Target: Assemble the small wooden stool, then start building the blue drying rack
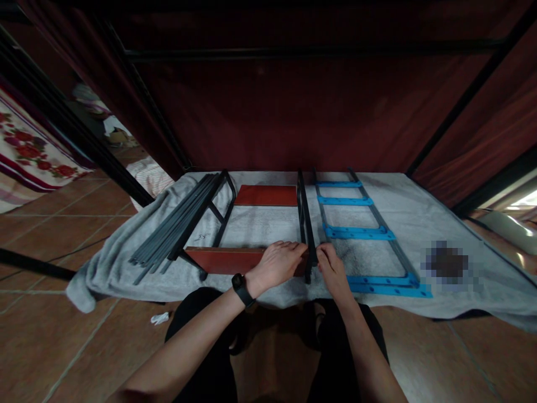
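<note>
Now your left hand (pixel 277 263) is clamped over the near edge board (pixel 230 261), right by its end, where the board meets the right black frame (pixel 307 218). Your right hand (pixel 334 270) comes in from the frame's other side, fingertips drawn together against it (whether they pinch something small, I cannot tell). The board runs across to the left black frame (pixel 196 218), and a second red board (pixel 266 195) sits farther back between the two frames. All of it stands on a grey blanket (pixel 268 226). Over to your left, a bundle of grey tubes (pixel 178 215) lies alongside the left frame, with small metal bits (pixel 202 237) just inside; to your right, blue strips (pixel 361 233) cross two grey rails, ladder-fashion.
</note>
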Demonstrator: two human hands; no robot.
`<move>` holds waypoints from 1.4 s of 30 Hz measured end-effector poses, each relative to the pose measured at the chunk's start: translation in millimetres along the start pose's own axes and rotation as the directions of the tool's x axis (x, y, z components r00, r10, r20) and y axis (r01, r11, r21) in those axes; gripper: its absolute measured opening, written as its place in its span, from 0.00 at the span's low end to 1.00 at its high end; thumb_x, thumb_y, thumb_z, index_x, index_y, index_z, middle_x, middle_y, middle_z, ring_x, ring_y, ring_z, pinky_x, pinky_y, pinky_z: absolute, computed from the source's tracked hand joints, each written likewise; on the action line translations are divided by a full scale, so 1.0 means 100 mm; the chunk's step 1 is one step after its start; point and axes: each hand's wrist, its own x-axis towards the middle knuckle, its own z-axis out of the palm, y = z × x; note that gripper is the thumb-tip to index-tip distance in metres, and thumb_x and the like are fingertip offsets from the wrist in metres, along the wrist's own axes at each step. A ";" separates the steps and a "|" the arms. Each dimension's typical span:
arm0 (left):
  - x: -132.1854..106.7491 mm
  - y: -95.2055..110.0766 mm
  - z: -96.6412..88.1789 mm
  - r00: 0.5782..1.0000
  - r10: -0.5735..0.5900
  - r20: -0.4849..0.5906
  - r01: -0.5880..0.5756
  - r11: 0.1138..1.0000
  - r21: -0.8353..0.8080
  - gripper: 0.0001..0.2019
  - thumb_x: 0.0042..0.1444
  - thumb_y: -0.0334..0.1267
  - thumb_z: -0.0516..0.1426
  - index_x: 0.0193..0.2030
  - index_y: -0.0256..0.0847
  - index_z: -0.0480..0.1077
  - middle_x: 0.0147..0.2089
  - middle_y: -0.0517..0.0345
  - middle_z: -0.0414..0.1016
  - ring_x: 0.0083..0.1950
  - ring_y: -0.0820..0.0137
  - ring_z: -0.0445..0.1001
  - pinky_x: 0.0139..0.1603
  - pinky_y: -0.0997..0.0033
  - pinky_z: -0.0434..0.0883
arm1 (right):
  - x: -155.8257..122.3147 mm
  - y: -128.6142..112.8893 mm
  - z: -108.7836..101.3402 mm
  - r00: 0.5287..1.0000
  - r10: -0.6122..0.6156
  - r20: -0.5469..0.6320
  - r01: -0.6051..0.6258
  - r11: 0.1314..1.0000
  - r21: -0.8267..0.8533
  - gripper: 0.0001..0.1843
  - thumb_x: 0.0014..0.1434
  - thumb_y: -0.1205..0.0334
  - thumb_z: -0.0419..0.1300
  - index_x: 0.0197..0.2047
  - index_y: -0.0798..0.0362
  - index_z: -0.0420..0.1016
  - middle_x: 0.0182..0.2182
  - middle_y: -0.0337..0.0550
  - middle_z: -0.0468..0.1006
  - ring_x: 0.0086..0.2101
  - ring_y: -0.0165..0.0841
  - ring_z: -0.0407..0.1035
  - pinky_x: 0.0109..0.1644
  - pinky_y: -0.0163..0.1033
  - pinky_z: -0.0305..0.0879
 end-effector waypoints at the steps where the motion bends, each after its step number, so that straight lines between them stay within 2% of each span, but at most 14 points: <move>1: 0.00 0.00 0.00 1.000 -0.002 0.004 0.002 1.000 -0.001 0.12 0.65 0.32 0.52 0.54 0.43 0.65 0.46 0.56 0.77 0.47 0.64 0.77 0.47 0.64 0.68 | -0.01 0.00 0.00 1.000 -0.010 0.000 0.010 1.000 -0.003 0.15 0.68 0.47 0.46 0.41 0.47 0.65 0.27 0.34 0.65 0.29 0.33 0.64 0.35 0.38 0.60; 3: 0.00 0.01 -0.01 1.000 -0.004 0.008 0.004 1.000 -0.006 0.12 0.65 0.32 0.51 0.54 0.43 0.64 0.46 0.56 0.77 0.47 0.65 0.77 0.48 0.64 0.68 | -0.01 0.01 -0.01 1.000 -0.022 0.008 0.022 0.999 -0.025 0.15 0.68 0.47 0.46 0.43 0.47 0.65 0.28 0.35 0.66 0.29 0.34 0.64 0.36 0.39 0.61; 10: 0.00 0.03 -0.02 1.000 0.005 -0.001 -0.005 1.000 0.011 0.10 0.66 0.32 0.50 0.52 0.42 0.65 0.45 0.56 0.78 0.46 0.64 0.77 0.47 0.63 0.68 | 0.01 0.02 -0.04 0.997 -0.023 0.068 0.030 0.995 -0.092 0.17 0.69 0.46 0.44 0.38 0.47 0.64 0.26 0.34 0.63 0.28 0.33 0.62 0.34 0.38 0.58; 17: 0.00 0.05 -0.03 1.000 -0.009 0.010 0.009 1.000 0.022 0.11 0.65 0.30 0.51 0.53 0.42 0.65 0.46 0.55 0.77 0.47 0.64 0.76 0.47 0.64 0.68 | 0.03 0.02 -0.04 0.996 0.011 0.086 -0.007 0.999 -0.042 0.19 0.68 0.42 0.44 0.35 0.47 0.63 0.24 0.33 0.62 0.27 0.32 0.62 0.32 0.36 0.58; 20: -0.02 0.04 -0.08 1.000 0.008 0.016 -0.009 1.000 0.026 0.12 0.66 0.31 0.51 0.54 0.42 0.65 0.47 0.55 0.77 0.48 0.65 0.76 0.49 0.64 0.68 | 0.01 0.03 -0.03 0.998 0.004 0.056 0.000 0.998 -0.066 0.18 0.68 0.43 0.44 0.39 0.47 0.64 0.25 0.34 0.65 0.27 0.32 0.64 0.33 0.37 0.60; 24: -0.07 -0.05 -0.16 0.999 0.042 0.003 -0.042 0.998 0.057 0.14 0.66 0.36 0.53 0.58 0.42 0.64 0.50 0.53 0.75 0.49 0.63 0.75 0.52 0.62 0.67 | -0.02 0.02 -0.02 0.997 -0.076 -0.013 0.073 0.988 -0.136 0.17 0.68 0.46 0.44 0.44 0.48 0.65 0.31 0.38 0.70 0.31 0.34 0.67 0.38 0.38 0.63; 28: -0.13 -0.13 -0.15 1.000 -0.008 0.008 0.007 0.997 0.075 0.13 0.67 0.41 0.53 0.55 0.42 0.66 0.46 0.54 0.76 0.46 0.62 0.76 0.49 0.62 0.67 | -0.01 0.01 -0.01 0.990 -0.137 -0.020 0.130 0.968 -0.215 0.16 0.69 0.49 0.42 0.43 0.48 0.65 0.33 0.40 0.71 0.33 0.34 0.68 0.40 0.39 0.63; 35: -0.17 -0.11 -0.09 1.000 -0.029 0.000 0.029 0.998 0.052 0.09 0.69 0.39 0.51 0.51 0.41 0.67 0.43 0.54 0.76 0.45 0.64 0.76 0.47 0.65 0.67 | 0.02 0.04 0.00 0.991 -0.135 -0.020 0.124 0.950 -0.286 0.17 0.70 0.50 0.40 0.40 0.48 0.65 0.29 0.39 0.70 0.30 0.34 0.67 0.36 0.38 0.62; 42: -0.18 -0.11 -0.09 1.000 -0.030 -0.007 0.030 0.998 0.047 0.09 0.68 0.38 0.51 0.52 0.41 0.66 0.45 0.54 0.77 0.46 0.65 0.76 0.47 0.65 0.67 | 0.01 0.03 0.01 0.991 -0.131 -0.011 0.123 0.955 -0.268 0.17 0.71 0.50 0.40 0.38 0.48 0.64 0.28 0.37 0.68 0.30 0.34 0.66 0.35 0.38 0.60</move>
